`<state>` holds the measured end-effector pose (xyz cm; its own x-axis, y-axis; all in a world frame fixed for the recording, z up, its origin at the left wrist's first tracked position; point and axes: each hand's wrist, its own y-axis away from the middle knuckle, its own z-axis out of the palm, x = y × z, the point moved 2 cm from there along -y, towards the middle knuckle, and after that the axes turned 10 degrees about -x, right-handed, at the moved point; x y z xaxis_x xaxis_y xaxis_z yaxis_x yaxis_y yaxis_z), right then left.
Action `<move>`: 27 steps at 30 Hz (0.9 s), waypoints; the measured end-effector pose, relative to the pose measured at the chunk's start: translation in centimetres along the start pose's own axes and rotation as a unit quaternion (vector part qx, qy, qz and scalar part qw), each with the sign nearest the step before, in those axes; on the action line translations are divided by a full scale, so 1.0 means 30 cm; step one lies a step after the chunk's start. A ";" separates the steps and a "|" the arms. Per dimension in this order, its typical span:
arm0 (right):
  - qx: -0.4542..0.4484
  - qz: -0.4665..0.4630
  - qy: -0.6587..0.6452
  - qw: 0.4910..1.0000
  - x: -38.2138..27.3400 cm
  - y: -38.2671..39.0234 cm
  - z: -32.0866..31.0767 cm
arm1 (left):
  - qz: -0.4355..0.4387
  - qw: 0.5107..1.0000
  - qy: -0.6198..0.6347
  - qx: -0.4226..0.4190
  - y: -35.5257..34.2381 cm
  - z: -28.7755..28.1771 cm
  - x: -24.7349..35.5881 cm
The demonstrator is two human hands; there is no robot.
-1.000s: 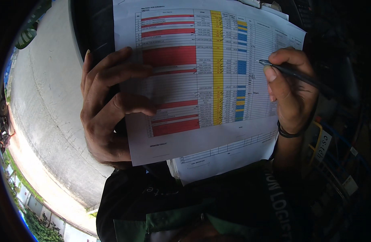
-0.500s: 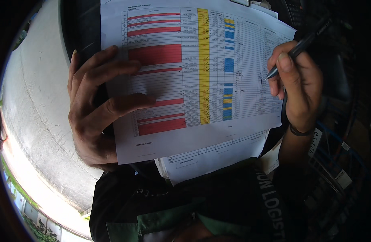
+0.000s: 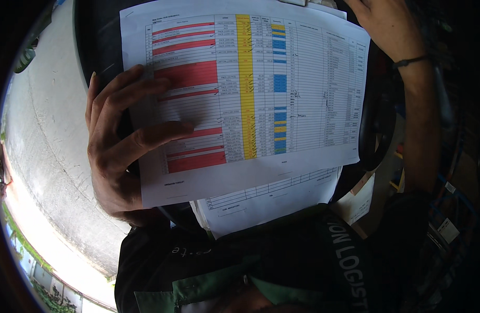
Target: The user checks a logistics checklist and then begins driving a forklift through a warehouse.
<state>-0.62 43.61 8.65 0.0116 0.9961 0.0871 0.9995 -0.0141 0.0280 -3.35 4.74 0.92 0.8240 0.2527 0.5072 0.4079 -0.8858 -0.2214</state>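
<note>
Spanning centre of frame: our sheet [image 3: 313,117]. Left hand [image 3: 112,141], frame left: fingers spread, bent over it; we can't tell whether they grip. Right edge, seemingly unheld, might skew over under-sheet [image 3: 271,206], lower centre, if knocked by right hand [image 3: 388,26], upper right; its fingers out of frame, state unclear.

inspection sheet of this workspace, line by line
surface: dark support, mostly covered, type unclear
job's things: colour-banded printed sheet overlapping a lower sheet
clutter: pale paper at lower right
hands: left hand at the printed sheet's left edge, fingers over it; right hand at upper right, fingers cut off by the frame
cables: nothing seen, though the right side is dark
surroundings: pale ground and greenery on the left
</note>
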 end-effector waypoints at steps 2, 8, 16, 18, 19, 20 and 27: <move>0.019 -0.027 -0.047 0.998 -0.014 -0.024 -0.011 | -0.005 1.000 0.000 -0.009 0.001 -0.002 0.000; 0.026 0.072 -0.024 0.997 0.020 0.063 -0.125 | -0.035 0.997 0.025 -0.071 0.003 -0.024 0.097; -0.017 0.191 -0.239 0.952 0.255 0.477 -0.021 | -0.064 0.970 -0.009 -0.232 0.134 0.033 0.367; 0.008 0.133 -0.260 0.956 0.260 0.568 0.015 | -0.062 0.972 -0.031 -0.226 0.172 0.061 0.382; 0.020 0.115 -0.280 0.953 0.255 0.608 0.035 | -0.067 0.969 -0.043 -0.235 0.188 0.074 0.384; 0.018 0.123 -0.279 0.952 0.252 0.638 0.058 | -0.061 0.970 -0.052 -0.230 0.197 0.085 0.385; 0.170 0.105 -0.254 0.946 0.302 0.750 0.167 | -0.103 0.969 -0.096 -0.204 0.145 0.103 0.468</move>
<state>22.11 52.74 5.07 0.1372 0.8889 -0.4370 0.9243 -0.2735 -0.2661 11.20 5.66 4.50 0.8157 0.4740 0.3317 0.4148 -0.8788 0.2359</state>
